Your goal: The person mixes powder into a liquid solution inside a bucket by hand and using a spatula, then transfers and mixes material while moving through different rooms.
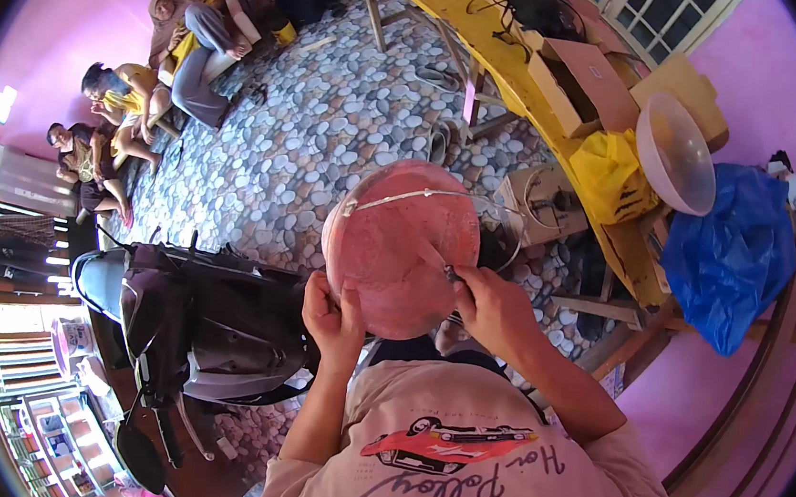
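Observation:
A worn pinkish-red bucket (387, 267) is held in front of my body, its wide round opening facing up toward me. Across its far side runs a thin pale cord handle (408, 196), looping out to the right. My left hand (334, 317) grips the near-left rim, thumb on the inner side. At the right rim, my right hand (481, 304) is closed, its fingertips pinching a small dark-tipped thing I cannot make out. A pale narrow streak inside the bucket points toward those fingertips.
A dark motorbike (227, 328) stands close on my left. To the right, a yellow-covered table (494, 52) bears cardboard boxes (581, 89), a yellow bag (609, 173) and a translucent basin (675, 155). A blue plastic sheet (732, 247) hangs there. Several people sit along the far-left wall.

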`<state>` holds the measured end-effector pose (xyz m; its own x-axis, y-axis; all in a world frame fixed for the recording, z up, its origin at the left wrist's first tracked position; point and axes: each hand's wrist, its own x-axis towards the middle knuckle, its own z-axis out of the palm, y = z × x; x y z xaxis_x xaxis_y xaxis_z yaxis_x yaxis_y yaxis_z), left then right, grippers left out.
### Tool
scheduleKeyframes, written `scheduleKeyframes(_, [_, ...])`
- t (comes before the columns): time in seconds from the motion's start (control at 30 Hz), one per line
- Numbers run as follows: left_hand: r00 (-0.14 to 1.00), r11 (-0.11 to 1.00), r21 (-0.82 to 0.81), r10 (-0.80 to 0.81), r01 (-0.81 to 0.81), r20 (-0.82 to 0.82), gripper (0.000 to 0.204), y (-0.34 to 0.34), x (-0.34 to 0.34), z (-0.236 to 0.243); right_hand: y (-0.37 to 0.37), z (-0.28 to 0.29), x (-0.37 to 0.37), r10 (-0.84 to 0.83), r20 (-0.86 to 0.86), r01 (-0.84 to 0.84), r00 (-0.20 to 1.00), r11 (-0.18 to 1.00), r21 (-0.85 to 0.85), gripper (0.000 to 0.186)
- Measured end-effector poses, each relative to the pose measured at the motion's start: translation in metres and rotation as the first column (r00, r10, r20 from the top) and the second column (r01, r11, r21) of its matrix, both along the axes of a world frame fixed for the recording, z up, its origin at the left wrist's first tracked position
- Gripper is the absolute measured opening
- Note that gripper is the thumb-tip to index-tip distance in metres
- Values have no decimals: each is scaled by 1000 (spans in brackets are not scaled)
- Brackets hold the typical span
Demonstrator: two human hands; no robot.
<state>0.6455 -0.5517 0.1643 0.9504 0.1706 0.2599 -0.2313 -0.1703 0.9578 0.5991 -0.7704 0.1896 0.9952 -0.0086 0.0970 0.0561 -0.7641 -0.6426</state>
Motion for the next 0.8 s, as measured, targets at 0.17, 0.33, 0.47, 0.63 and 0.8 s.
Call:
scheduleKeyframes(0.17, [998,999,17,28,-29,61,26,-21,31,1,-21,9,25,72,-41,-71,997,997,25,22])
scheduleKeyframes(0.33, [992,998,22,64,-66,106,27,-35,60,6,-32,2,73,154,18,-152,988,983,-98,23])
scheduleKeyframes(0.47, [982,993,34,110,-117,152,28,-35,91,1,-27,3,116,127,15,-123,992,982,-144,22])
scheduleKeyframes(0.63, [984,993,5,114,-116,135,27,-30,151,-11,-20,-7,182,234,-41,-235,971,971,-29,21])
scheduleKeyframes(0.8, [988,990,-41,139,-137,73,24,-12,242,-35,-2,-16,270,318,39,-318,947,948,-7,22])
